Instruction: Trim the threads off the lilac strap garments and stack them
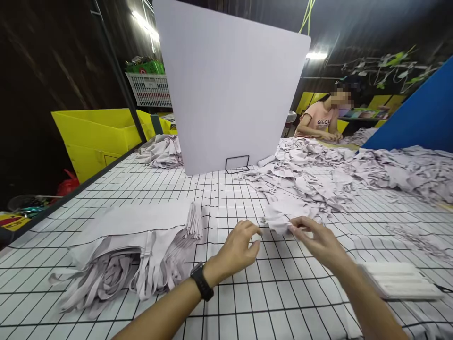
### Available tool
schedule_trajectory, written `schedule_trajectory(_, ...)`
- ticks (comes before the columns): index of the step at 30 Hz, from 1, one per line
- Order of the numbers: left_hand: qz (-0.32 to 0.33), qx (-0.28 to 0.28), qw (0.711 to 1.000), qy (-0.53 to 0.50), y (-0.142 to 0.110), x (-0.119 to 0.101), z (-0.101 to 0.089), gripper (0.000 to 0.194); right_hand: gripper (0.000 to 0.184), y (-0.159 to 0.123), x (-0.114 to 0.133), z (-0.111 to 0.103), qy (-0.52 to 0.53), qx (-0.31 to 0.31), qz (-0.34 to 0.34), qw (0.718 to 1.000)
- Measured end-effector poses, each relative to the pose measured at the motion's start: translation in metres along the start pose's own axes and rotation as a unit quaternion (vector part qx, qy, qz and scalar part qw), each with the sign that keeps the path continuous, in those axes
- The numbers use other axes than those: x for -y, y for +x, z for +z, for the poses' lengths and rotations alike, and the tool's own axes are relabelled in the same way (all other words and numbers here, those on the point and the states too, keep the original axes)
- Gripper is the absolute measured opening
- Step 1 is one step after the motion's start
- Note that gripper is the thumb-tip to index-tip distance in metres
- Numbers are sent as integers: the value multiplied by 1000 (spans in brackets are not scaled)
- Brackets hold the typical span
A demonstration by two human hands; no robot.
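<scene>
My right hand (313,236) pinches the edge of a pale fabric piece (279,216) between thumb and fingertips, at the near end of a loose heap. My left hand (239,245), with a dark watch on its wrist, hovers just left of that piece. Its thumb and curved fingers are apart, and nothing shows between them. Left of it lies a stack of whitish cloth bags (130,222), straps bunched towards me. Both hands are over a white tablecloth (226,302) with a black grid.
A large white board (233,89) stands in a black wire holder (238,164) at the back. Crumpled fabric pieces (307,174) spread across the right side. A white ridged item (399,279) lies by my right forearm. Yellow bins (92,132) stand left; a person (320,118) works far right.
</scene>
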State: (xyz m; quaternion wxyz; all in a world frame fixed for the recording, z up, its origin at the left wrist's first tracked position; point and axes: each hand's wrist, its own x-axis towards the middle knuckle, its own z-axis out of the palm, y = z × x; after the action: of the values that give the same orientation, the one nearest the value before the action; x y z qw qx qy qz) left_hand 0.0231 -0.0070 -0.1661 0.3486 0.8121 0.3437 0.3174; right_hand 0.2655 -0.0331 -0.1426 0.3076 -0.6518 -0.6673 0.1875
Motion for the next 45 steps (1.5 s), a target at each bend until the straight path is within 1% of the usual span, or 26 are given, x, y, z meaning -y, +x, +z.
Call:
schedule_trajectory(1,-2,-1,999,-37,5,-6,0,29,35,-4,13,-10,97,23,5,995)
schedule_trajectory(3,10,-3,994,-107,14,-21,-1,46,39,-9,38,-29,264,40,27,963)
schedule_trajectory(4,14,2,989,-146,17,-29,-2,42,41,-10,49,-36,324,41,44,944)
schedule_trajectory(5,7,7,983,-186,19,-35,-3,30,43,-9,59,-41,365,38,62,928)
schedule_trajectory(6,-9,11,974,-227,21,-41,-4,22,45,-8,66,-45,391,36,80,916)
schedule_trajectory(9,-83,23,930,-357,20,-48,-14,41,50,-4,78,-48,419,21,113,901)
schedule_trajectory(11,-116,20,901,-417,18,-47,-25,42,55,-2,82,-46,420,1,123,899)
schedule_trajectory(13,-131,1,897,-422,14,-44,-36,40,58,-2,84,-42,428,-13,138,893)
schedule_trajectory(14,-137,-23,908,-394,11,-43,-40,37,58,-3,85,-40,433,-14,145,889)
schedule_trajectory(17,-146,-136,949,-243,2,-44,-41,25,54,-5,91,-32,440,-12,148,885)
schedule_trajectory(18,-145,-152,955,-209,-1,-45,-39,26,52,-6,93,-30,440,-9,144,886)
schedule_trajectory(19,-141,-145,959,-200,-3,-47,-36,31,51,-6,95,-28,440,-4,141,887)
schedule_trajectory(21,-137,-76,954,-255,-5,-51,-30,47,50,-8,98,-25,443,16,138,886)
schedule_trajectory(23,-148,-7,927,-344,-3,-52,-25,55,48,-10,101,-23,448,37,130,884)
schedule_trajectory(26,-189,11,883,-430,8,-51,-23,54,43,-14,102,-24,445,51,107,888)
schedule_trajectory(28,-217,24,855,-470,16,-52,-24,52,42,-17,102,-26,434,41,100,894)
schedule_trajectory(30,-218,39,836,-502,21,-54,-29,47,43,-21,102,-28,419,20,97,903)
schedule_trajectory(31,-207,35,833,-512,22,-57,-32,44,44,-23,101,-30,407,8,92,909)
schedule_trajectory(33,-178,14,841,-511,24,-63,-41,39,44,-28,99,-33,373,8,71,925)
schedule_trajectory(35,-162,9,858,-487,26,-71,-52,37,42,-30,96,-36,324,36,40,945)
schedule_trajectory(36,-156,24,868,-470,26,-75,-57,37,41,-30,94,-36,300,39,21,953)
schedule_trajectory(38,-138,85,885,-437,27,-82,-66,34,41,-27,92,-34,272,9,-17,962)
schedule_trajectory(40,-107,148,894,-409,27,-89,-74,30,41,-21,92,-27,299,-14,-47,953)
schedule_trajectory(41,-89,170,898,-395,27,-93,-76,29,43,-17,94,-23,324,1,-57,944)
schedule_trajectory(43,-56,198,905,-373,26,-98,-82,29,47,-10,98,-15,360,69,-74,927)
schedule_trajectory(45,-40,219,909,-351,25,-101,-88,31,49,-7,102,-12,359,124,-97,920)
